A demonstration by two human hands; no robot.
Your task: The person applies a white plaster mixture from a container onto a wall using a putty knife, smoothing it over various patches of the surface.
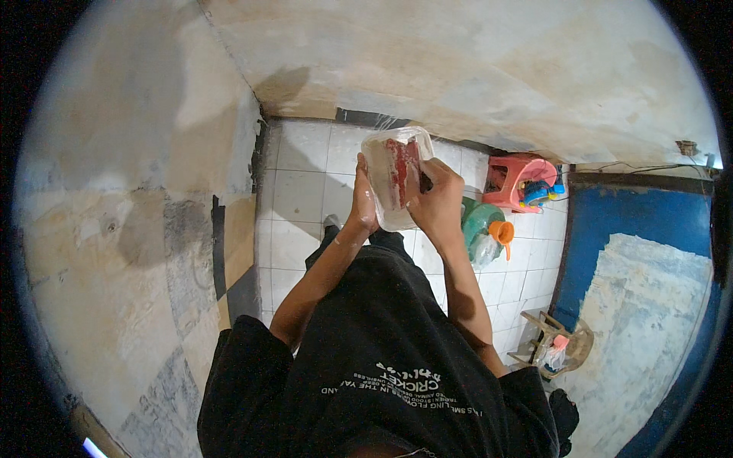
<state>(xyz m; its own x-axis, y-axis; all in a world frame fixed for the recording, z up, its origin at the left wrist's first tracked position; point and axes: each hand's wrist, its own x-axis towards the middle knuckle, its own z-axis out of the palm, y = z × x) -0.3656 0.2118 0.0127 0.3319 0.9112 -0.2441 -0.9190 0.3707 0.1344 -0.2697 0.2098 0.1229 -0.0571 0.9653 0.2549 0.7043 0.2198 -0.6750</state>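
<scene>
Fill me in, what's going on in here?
A person in a black T-shirt is holding a whitish tub above the tiled floor. The left hand supports its left side; the right hand bends over the right edge, though whether it grips the tub or the red piece inside isn't clear. White smears show on that piece and the left wrist. Off to the right are a pink stool and an orange scoop.

The left forearm (319,278) and right forearm (467,294), both bare, slant up and inward. The left hand (363,197) stands with fingers upward and palm turned right, pale smears (337,241) near its wrist (356,229); the right hand (439,200) leans left, its fingers curled inward
</scene>
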